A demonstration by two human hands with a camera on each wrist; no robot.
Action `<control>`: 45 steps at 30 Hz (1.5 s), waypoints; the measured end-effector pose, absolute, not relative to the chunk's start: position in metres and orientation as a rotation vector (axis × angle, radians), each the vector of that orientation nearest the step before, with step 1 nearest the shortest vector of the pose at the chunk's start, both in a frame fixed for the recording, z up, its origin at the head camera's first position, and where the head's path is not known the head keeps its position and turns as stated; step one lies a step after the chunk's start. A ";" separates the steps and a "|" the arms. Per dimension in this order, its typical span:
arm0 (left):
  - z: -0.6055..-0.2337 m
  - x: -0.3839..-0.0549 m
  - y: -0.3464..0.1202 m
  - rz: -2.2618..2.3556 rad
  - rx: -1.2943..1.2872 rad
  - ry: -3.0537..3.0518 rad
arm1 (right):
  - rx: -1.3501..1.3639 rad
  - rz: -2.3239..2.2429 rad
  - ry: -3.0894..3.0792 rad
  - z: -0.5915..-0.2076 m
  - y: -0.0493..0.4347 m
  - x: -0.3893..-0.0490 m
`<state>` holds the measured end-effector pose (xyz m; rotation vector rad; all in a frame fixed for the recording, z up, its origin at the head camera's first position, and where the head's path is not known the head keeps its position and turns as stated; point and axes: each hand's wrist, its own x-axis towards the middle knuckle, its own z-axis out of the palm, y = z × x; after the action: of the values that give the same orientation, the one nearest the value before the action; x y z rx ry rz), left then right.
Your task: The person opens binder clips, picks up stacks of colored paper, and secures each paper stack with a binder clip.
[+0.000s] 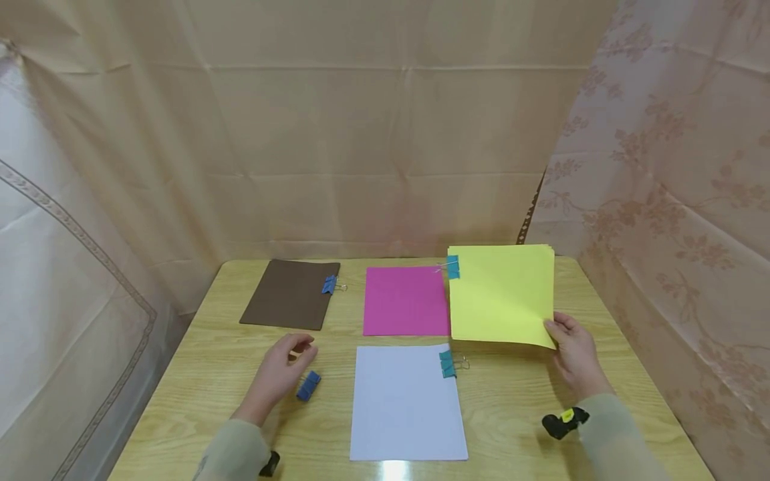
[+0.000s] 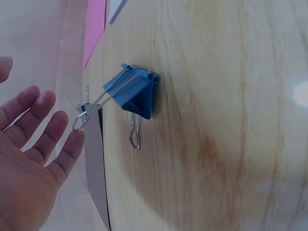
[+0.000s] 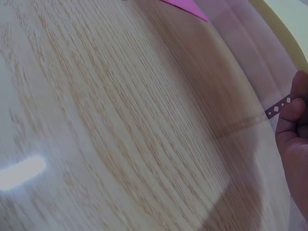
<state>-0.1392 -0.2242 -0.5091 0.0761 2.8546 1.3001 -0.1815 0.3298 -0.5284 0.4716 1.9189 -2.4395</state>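
Observation:
My right hand (image 1: 579, 357) pinches the lower right corner of a stack of yellow paper (image 1: 502, 294), held above the table. A teal binder clip (image 1: 453, 267) grips that stack's left edge near the top. My left hand (image 1: 279, 371) hovers over the table with loosely bent fingers and holds nothing. Just right of it lies a blue binder clip (image 1: 309, 386), seen in the left wrist view with both wire handles spread. Brown paper (image 1: 289, 294) with another blue binder clip (image 1: 329, 284) on its right edge lies beyond the left hand.
Magenta paper (image 1: 406, 302) lies at the back middle, its right edge beside the yellow stack. In front is white paper (image 1: 409, 407) with a teal binder clip (image 1: 448, 364) at its upper right. Cloth curtains (image 1: 361, 133) stand behind and at both sides of the wooden table (image 1: 511, 421).

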 end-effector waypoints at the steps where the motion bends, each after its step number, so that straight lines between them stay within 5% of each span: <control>1: -0.509 -0.139 -0.225 1.296 0.070 2.857 | 0.475 -2.434 1.924 -0.529 0.331 -0.182; 45: -0.518 -0.128 -0.232 1.278 0.051 2.838 | 0.594 -2.176 2.037 -0.538 0.356 -0.180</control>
<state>-0.1282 -0.2316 -0.5177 0.0513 2.8382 1.2784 -0.1803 0.3556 -0.5384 0.5937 2.0371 -2.1763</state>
